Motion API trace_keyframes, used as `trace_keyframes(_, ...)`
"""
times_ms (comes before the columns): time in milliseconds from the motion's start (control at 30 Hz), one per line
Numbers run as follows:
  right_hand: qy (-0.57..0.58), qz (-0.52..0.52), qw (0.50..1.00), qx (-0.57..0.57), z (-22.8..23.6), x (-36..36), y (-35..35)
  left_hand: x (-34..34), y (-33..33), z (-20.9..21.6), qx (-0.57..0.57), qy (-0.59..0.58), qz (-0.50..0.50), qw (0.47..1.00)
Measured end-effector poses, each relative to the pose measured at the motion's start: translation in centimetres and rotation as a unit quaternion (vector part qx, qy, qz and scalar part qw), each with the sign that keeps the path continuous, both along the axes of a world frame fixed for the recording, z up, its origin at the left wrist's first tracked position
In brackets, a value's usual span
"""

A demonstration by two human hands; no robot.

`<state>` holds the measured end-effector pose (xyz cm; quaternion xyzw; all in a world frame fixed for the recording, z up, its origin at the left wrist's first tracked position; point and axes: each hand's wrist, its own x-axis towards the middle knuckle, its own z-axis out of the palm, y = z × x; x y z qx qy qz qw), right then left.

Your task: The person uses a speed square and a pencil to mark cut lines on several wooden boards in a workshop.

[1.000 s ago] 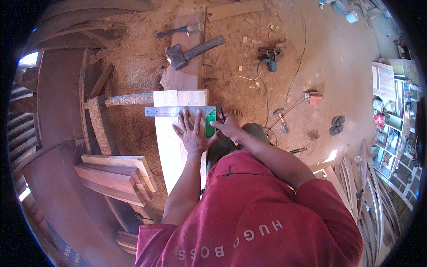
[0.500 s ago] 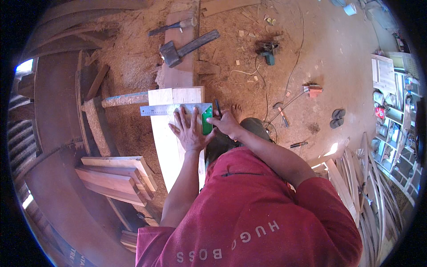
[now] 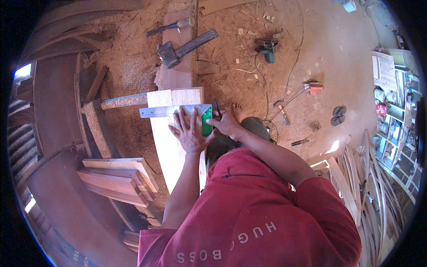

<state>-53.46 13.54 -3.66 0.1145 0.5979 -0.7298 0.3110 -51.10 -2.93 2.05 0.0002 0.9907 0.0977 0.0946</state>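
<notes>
Little is changing since earlier: left hand [image 3: 190,132] is pressing flat, fingers spread, on the square [image 3: 178,111] lying across the plank [image 3: 171,147]; right hand [image 3: 227,124] is pinching a pencil [image 3: 217,108] beside its green stock.

The left hand [image 3: 190,131] covers the middle of the square [image 3: 175,111] and the pale board [image 3: 167,147] beneath. The pencil [image 3: 217,108] vanishes into the right hand [image 3: 227,124]. Shelf clutter [image 3: 393,115] at the frame's right edge is too small to identify.
</notes>
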Motion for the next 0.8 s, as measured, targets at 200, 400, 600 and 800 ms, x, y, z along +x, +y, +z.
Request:
trace_keyframes(200,0.105,-0.024,0.982,0.153,0.8,-3.3,3.7,0.3,-0.1,-0.2,0.012,0.036,-0.008,0.999)
trace_keyframes(400,0.211,-0.27,0.924,0.173,5.6,-9.6,5.4,0.0,-0.1,-0.1,0.008,0.029,-0.005,1.0)
trace_keyframes(600,0.386,0.044,0.901,0.195,8.4,-11.8,-3.2,0.0,0.0,0.2,0.009,0.004,-0.002,1.0)
trace_keyframes(800,0.409,0.188,0.861,0.238,10.3,-13.8,-12.4,0.5,-1.0,-0.5,0.007,-0.02,0.008,1.0)
